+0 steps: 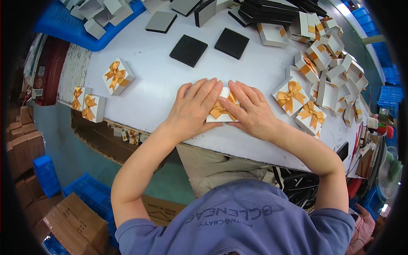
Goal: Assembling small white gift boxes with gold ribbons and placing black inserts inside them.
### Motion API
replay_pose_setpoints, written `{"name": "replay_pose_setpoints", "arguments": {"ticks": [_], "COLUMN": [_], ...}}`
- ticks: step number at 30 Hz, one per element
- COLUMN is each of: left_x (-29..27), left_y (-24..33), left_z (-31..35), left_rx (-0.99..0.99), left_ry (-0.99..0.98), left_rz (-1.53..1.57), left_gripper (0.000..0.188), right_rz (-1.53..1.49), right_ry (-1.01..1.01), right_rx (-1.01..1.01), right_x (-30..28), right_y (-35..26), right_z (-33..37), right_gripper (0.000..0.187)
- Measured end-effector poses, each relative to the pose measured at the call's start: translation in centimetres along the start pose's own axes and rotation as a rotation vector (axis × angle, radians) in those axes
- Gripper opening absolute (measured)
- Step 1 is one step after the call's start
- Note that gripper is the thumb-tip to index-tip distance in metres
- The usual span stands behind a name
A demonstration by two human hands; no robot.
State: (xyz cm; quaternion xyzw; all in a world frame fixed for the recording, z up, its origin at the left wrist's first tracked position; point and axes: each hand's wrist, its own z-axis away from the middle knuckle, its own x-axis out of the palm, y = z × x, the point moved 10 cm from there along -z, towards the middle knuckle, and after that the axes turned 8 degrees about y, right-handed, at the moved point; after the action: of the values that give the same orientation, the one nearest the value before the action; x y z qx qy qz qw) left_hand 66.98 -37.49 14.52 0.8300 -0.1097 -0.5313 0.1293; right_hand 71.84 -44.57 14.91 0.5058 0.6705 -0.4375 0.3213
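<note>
Between my hands, near the table's front edge, is a small white gift box (219, 114) with a gold ribbon bow on top. My left hand (191, 106) presses on its left side, fingers together and thumb along the near edge. From the other side my right hand (254, 109) grips it, with the thumb over the bow. Much of the box is hidden under my fingers. Two black square pads (189, 50) lie beyond my hands. Two bow-topped boxes (291, 96) sit just right of my right hand.
Bow-topped boxes (117, 76) stand at the table's left. A heap of white, gold-ribboned box parts (327, 91) fills the right side. Stacked black pads (267, 12) lie at the back. A blue crate (57, 27) holds white boxes. Cartons (76, 223) stand below left; someone in pink (361, 229) is lower right.
</note>
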Motion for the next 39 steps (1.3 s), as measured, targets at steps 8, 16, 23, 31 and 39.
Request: {"name": "replay_pose_setpoints", "arguments": {"ticks": [8, 16, 23, 31, 39], "left_x": [-5.8, -14.0, -15.9, -12.3, 1.9], "left_y": [-7.2, -17.0, -29.3, -16.9, 0.4], "left_z": [1.6, -2.1, -8.8, -3.6, 0.2], "left_rx": [-0.246, -0.370, -0.255, -0.134, -0.165], "left_ry": [-0.088, 0.061, 0.334, 0.384, 0.035], "left_rz": [-0.348, -0.587, -0.628, -0.372, 0.332], "left_gripper": [0.078, 0.079, 0.051, 0.036, 0.094], "right_rz": [-0.209, 0.223, -0.072, -0.186, -0.066], "right_ry": [-0.099, 0.013, 0.142, 0.133, 0.009], "right_rx": [0.048, 0.065, -0.122, -0.048, -0.104], "right_x": [-0.6, 6.2, -0.9, -2.8, -2.2], "right_y": [1.3, 4.5, -0.1, 0.4, -2.9], "right_z": [-5.8, -13.2, -6.8, -0.4, -0.8], "right_gripper": [0.068, 0.049, 0.045, 0.045, 0.018]}}
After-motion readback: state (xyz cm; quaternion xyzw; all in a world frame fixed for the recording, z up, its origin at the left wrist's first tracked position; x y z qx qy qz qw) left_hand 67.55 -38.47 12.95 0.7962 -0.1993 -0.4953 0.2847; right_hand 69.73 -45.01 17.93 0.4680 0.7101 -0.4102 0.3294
